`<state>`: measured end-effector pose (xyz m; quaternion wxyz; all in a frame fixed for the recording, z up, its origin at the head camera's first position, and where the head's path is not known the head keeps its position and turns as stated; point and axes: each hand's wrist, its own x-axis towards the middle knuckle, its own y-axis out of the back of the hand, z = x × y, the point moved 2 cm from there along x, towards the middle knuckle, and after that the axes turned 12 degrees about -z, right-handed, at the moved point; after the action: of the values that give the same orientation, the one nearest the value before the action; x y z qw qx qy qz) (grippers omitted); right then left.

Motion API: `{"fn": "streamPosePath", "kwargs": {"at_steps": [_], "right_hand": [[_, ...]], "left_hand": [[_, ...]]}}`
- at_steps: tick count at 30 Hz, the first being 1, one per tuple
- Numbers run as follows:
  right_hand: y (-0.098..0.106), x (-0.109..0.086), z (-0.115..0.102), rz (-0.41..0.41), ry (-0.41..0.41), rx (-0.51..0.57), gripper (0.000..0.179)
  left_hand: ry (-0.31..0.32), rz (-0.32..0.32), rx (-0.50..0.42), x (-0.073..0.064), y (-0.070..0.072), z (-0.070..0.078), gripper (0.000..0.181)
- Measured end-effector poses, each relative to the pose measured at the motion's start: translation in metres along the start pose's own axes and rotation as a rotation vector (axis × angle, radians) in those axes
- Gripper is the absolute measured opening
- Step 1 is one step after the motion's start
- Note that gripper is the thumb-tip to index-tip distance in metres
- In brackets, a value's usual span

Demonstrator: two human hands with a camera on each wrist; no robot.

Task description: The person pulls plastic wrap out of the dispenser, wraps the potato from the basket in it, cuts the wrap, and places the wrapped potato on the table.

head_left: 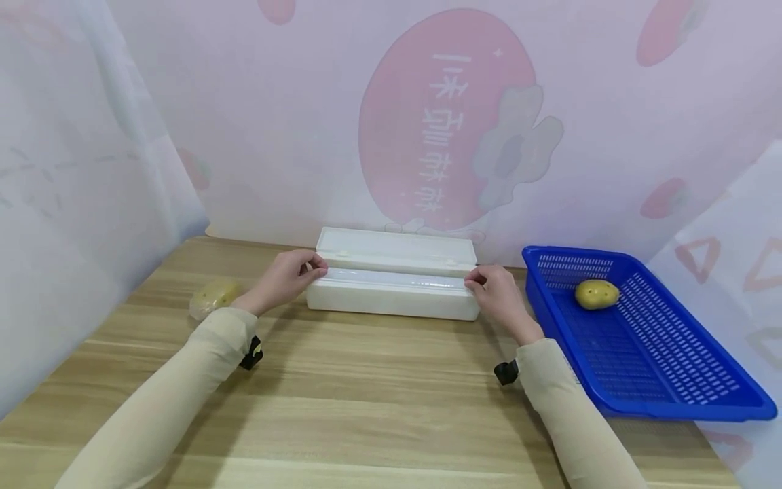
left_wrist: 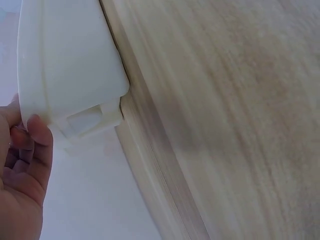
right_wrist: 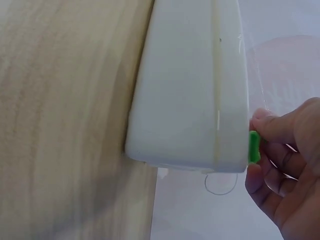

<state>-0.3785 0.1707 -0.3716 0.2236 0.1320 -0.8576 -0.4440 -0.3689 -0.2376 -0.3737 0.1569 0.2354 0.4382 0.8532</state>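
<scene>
Head cam: L grip (head_left: 287, 277) & R grip (head_left: 497, 297) pinched closed on clear film (head_left: 396, 278) (Chinese chars (head_left: 437, 134) on wall (head_left: 275, 122)).

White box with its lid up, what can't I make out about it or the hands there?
- Head view: the floor inside the white box, hidden by its front wall and shiny clear film.
- Left wrist view: part of the left hand, cut off by the left edge.
- Right wrist view: part of the green piece, covered by the right hand.

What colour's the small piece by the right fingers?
The small piece is green, clearest in the right-wrist view.
</scene>
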Motion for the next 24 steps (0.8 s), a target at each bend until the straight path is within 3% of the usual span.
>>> {"fn": "streamPosePath", "kwargs": {"at_steps": [10, 24], "right_hand": [[0.008, 0.005, 0.005, -0.016, -0.021, 0.085, 0.009], [0.020, 0.014, 0.005, 0.037, -0.082, 0.129, 0.014]], "left_hand": [[-0.046, 0.009, 0.007, 0.007, 0.012, 0.005, 0.005], [-0.020, 0.033, -0.009, 0.015, 0.034, 0.018, 0.011]]}}
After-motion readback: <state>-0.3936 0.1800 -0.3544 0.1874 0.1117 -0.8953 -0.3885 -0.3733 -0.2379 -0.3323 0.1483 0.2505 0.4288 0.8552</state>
